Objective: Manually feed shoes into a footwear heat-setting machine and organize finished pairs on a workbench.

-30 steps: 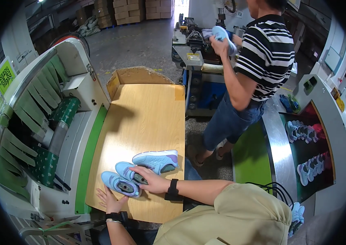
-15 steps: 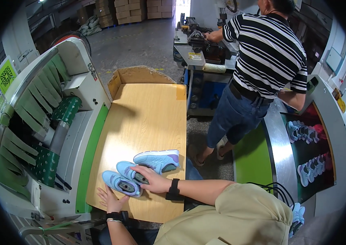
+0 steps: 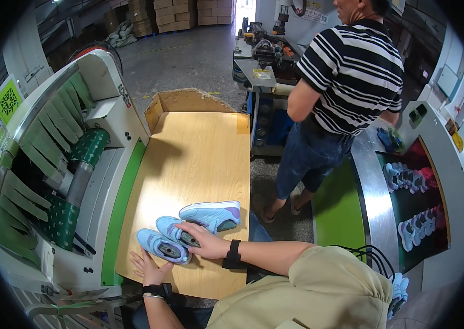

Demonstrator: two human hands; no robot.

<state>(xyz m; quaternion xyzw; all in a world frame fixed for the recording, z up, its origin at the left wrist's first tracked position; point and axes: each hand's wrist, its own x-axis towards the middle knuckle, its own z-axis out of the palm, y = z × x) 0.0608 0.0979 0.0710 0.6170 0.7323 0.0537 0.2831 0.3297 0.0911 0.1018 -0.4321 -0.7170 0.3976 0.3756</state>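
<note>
Three light-blue sneakers with lilac details lie at the near end of a wood-grain table. The leftmost sneaker (image 3: pixel 154 242) and the middle sneaker (image 3: pixel 168 227) sit side by side, toes pointing to the far left, with dark insides showing. My right hand (image 3: pixel 208 242) is closed over the opening of the middle one, fingertips by its tongue. My left hand (image 3: pixel 149 268) has its fingers spread beside the leftmost sneaker, the thumb at its heel. Behind them the third sneaker (image 3: pixel 205 213) rests on its side, white sole facing away; nobody touches it.
The wooden table (image 3: pixel 199 153) has a cardboard edge (image 3: pixel 188 102) at its far end. On the left stands a machine with green strip curtains (image 3: pixel 46 148). A co-worker (image 3: pixel 347 82) stands at the right, between a machine bench (image 3: pixel 262 77) and a conveyor with several shoes (image 3: pixel 413 233).
The co-worker has drawn an arm back from the bench and turned toward the conveyor on the right. My hands and the three sneakers have stayed almost still.
</note>
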